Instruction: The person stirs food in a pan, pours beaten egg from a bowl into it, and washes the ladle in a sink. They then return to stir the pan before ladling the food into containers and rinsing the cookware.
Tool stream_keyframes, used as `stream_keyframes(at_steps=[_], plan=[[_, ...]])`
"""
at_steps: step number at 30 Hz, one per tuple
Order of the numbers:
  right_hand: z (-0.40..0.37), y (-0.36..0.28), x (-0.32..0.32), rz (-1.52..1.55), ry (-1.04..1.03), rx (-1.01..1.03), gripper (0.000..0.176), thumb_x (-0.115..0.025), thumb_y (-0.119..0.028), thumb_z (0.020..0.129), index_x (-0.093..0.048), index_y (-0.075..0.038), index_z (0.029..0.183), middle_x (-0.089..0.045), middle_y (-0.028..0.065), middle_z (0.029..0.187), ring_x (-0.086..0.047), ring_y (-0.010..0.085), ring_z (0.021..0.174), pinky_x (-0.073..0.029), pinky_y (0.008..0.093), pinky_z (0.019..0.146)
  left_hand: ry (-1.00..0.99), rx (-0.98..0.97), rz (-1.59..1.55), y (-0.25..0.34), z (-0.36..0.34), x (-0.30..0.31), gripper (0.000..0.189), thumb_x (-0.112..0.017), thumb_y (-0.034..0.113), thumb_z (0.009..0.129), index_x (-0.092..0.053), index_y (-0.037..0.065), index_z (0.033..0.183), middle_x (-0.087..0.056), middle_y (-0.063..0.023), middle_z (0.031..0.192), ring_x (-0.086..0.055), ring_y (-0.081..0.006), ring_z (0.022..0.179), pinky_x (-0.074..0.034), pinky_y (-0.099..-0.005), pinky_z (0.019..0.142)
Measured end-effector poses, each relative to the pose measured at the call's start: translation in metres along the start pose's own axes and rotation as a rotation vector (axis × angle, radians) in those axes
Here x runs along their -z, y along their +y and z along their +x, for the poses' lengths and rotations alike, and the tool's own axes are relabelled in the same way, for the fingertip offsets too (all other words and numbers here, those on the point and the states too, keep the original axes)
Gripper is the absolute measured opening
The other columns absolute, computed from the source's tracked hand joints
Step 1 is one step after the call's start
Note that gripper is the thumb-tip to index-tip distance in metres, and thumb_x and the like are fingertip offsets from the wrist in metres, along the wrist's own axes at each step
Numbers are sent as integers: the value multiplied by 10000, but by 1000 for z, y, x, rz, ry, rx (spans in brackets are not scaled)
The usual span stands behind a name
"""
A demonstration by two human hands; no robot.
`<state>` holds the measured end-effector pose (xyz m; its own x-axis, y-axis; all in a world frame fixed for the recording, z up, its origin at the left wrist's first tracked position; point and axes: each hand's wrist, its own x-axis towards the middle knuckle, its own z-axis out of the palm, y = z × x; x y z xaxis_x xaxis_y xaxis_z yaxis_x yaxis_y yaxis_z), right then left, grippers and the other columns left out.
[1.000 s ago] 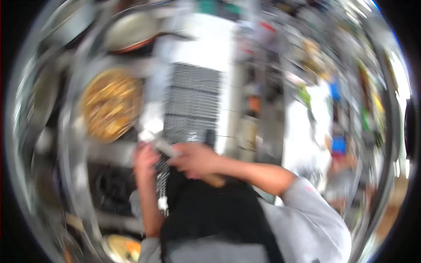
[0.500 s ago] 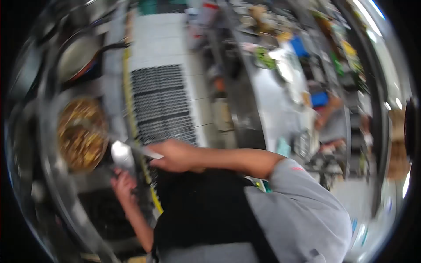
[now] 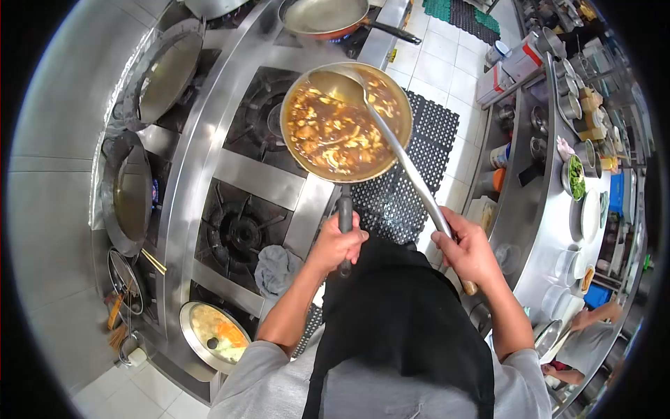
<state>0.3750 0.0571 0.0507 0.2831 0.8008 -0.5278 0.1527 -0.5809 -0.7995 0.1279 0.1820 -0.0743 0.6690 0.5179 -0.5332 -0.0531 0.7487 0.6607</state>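
Observation:
My left hand is closed around the black handle of a frying pan, which is off the burners, over the stove's front edge and the floor mat. Brown stew with pale and yellowish pieces fills much of the pan. My right hand grips the long handle of a metal ladle. The ladle's bowl rests in the stew at the pan's far side, partly covered by the liquid.
Beside the pan is a bare burner, with a grey cloth nearby. Another pan sits on a lit burner; two woks line the back. A lidded pan stands near left. A counter holds bowls and plates. A co-worker is at right.
The pan has come off the stove and now hangs from my left hand. My right hand holds the ladle with its bowl in the stew. My view has turned toward the stove.

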Motion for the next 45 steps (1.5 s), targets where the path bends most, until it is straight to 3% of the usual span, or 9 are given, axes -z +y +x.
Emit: stream_keyframes(at_steps=[7, 11, 12, 15, 16, 23, 28, 35, 45], plan=[[-78, 30, 57, -153, 79, 58, 470, -699, -122, 954, -592, 49, 1379, -601, 82, 731, -509, 92, 559, -478, 293, 563, -163, 117, 117, -13, -7, -75, 272, -669, -58, 878, -451, 92, 941, -479, 5, 617, -472, -99, 425, -442, -304, 412], [-138, 56, 90, -134, 138, -8, 458, -706, -138, 949, -606, 46, 1356, -603, 145, 742, -517, 124, 574, -485, 308, 588, -260, 179, 173, -29, -5, -123, 281, -680, -42, 887, -444, 101, 934, -485, 5, 620, -473, -98, 431, -443, -310, 420], [-152, 67, 97, -128, 140, 10, 440, -677, -129, 978, -592, 29, 1379, -614, 111, 728, -524, 118, 547, -483, 297, 558, -282, 201, 189, -35, -3, -134, 280, -682, -40, 888, -444, 101, 935, -485, 5, 621, -473, -98, 431, -443, -311, 420], [-200, 71, 126, 345, 70, -308, 400, -638, -109, 1009, -583, -2, 1391, -598, 43, 728, -536, 105, 515, -472, 279, 501, -353, 238, 254, -52, -1, -172, 266, -661, -48, 893, -453, 104, 960, -474, 13, 623, -466, -94, 425, -438, -304, 416], [-213, 81, 135, 406, 25, -303, 355, -595, -117, 1038, -579, -17, 1379, -566, -3, 745, -544, 99, 491, -450, 259, 451, -376, 245, 280, -60, -1, -185, 260, -649, -54, 895, -457, 105, 972, -468, 17, 624, -463, -92, 422, -437, -300, 413], [-309, 127, 186, 1139, 68, -345, 385, -581, -185, 1039, -586, 32, 1357, -575, 33, 746, -517, 122, 463, -426, 260, 432, -537, 381, 361, -104, 5, -262, 241, -634, -41, 905, -458, 109, 971, -463, 25, 613, -454, -93, 418, -416, -293, 422], [-360, 138, 200, 1225, 164, -372, 456, -583, -241, 1045, -555, 44, 1400, -550, 31, 760, -504, 110, 491, -392, 250, 428, -647, 492, 456, -122, 15, -308, 241, -635, -29, 910, -458, 121, 976, -453, 29, 594, -444, -88, 423, -409, -287, 428], [-379, 159, 201, 1546, 211, -256, 486, -575, -280, 1055, -537, 37, 1423, -521, 25, 771, -486, 97, 500, -378, 242, 409, -789, 571, 581, -131, 42, -358, 247, -641, -27, 907, -453, 114, 981, -452, 29, 583, -453, -87, 428, -413, -286, 431], [-393, 129, 200, 1606, 555, -151, 488, -581, -266, 1045, -546, 77, 1392, -516, 46, 720, -482, 110, 442, -397, 245, 375, -993, 686, 734, -129, 114, -424, 269, -664, -30, 888, -440, 87, 981, -488, 9, 639, -475, -98, 431, -435, -301, 425]])
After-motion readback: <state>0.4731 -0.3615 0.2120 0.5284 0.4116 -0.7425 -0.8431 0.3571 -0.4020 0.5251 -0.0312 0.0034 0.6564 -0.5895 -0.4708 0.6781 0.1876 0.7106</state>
